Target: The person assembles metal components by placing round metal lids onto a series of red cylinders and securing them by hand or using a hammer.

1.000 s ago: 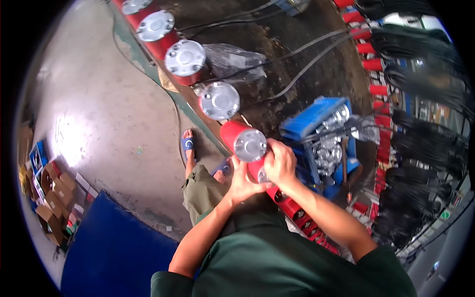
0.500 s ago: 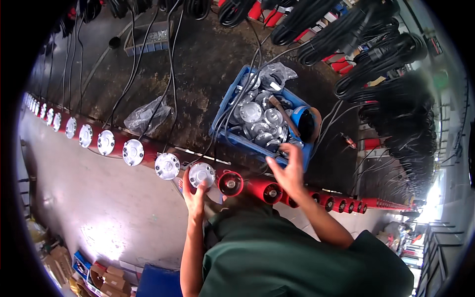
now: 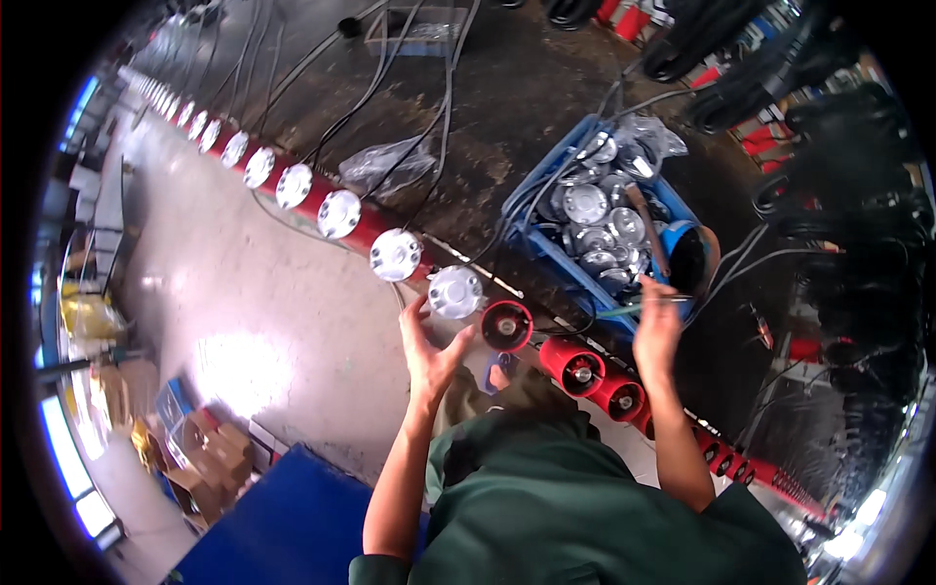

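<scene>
My left hand (image 3: 431,356) is beside a round silver metal cap (image 3: 455,292) on the end of a red tube, its thumb and fingers spread apart just below the cap's rim. Whether a fingertip touches the cap I cannot tell. Right of it, a red tube (image 3: 506,327) shows its open end with a light-coloured core inside. My right hand (image 3: 657,331) is closed on a thin green-and-dark tool (image 3: 620,312), perhaps a screwdriver, at the near edge of a blue crate (image 3: 558,255). Loose silver caps (image 3: 586,205) fill much of the crate.
Capped red tubes (image 3: 339,214) run off to the far left; uncapped ones (image 3: 572,367) continue right. In the crate lie a wooden-handled tool (image 3: 645,229) and a blue round container (image 3: 682,249). A plastic bag (image 3: 390,164), black cables (image 3: 445,127) and a grey tray (image 3: 419,37) are on the dark bench.
My left thumb has come off the metal cap and the fingers have spread. My right hand, earlier with fingers apart over the crate, now holds the thin tool. The view has swung left.
</scene>
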The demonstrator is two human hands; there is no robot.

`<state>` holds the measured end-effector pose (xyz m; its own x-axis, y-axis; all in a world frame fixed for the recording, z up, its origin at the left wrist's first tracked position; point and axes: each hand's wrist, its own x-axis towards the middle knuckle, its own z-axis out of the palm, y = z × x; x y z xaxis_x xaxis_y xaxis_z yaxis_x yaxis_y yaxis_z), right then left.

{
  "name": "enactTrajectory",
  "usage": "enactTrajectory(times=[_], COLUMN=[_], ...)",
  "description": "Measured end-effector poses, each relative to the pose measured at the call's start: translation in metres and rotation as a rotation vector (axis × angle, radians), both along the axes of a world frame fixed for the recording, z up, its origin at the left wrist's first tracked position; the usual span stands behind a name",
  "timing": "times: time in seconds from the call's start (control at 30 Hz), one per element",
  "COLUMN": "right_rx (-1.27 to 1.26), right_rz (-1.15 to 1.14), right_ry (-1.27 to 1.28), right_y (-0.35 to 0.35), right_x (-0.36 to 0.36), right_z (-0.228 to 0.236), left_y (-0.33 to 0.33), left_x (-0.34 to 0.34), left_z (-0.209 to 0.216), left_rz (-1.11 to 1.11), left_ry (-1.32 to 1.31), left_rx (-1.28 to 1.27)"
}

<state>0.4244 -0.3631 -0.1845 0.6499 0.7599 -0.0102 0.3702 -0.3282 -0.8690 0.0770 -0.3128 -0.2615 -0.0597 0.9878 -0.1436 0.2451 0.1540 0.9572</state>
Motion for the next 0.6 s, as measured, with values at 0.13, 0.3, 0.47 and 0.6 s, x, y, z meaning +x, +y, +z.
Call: enactTrajectory(times=[0.13, 0.3, 0.47, 0.6], right_rx=[0.394, -0.411, -0.649, -0.607], right_rz=[0.194, 0.664, 1.152, 1.293], right_ry=[1.272, 1.179, -0.407, -0.992], right_y=[0.018, 0.031, 0.070, 0.116], right_x=[0.009, -0.085, -0.121, -0.131], right_z=[0.105, 0.155, 0.144, 0.138], left_y=[0.022, 0.052, 0.057, 0.058], left_x=[0.001, 0.012, 0.016, 0.014], left_z=[-0.006, -0.016, -0.026, -0.033], left_rz=[-0.050, -0.191, -0.142, -0.160], left_ry=[0.083, -0.094, -0.261, -0.197], left_rx=[0.239, 0.235, 0.342, 0.499])
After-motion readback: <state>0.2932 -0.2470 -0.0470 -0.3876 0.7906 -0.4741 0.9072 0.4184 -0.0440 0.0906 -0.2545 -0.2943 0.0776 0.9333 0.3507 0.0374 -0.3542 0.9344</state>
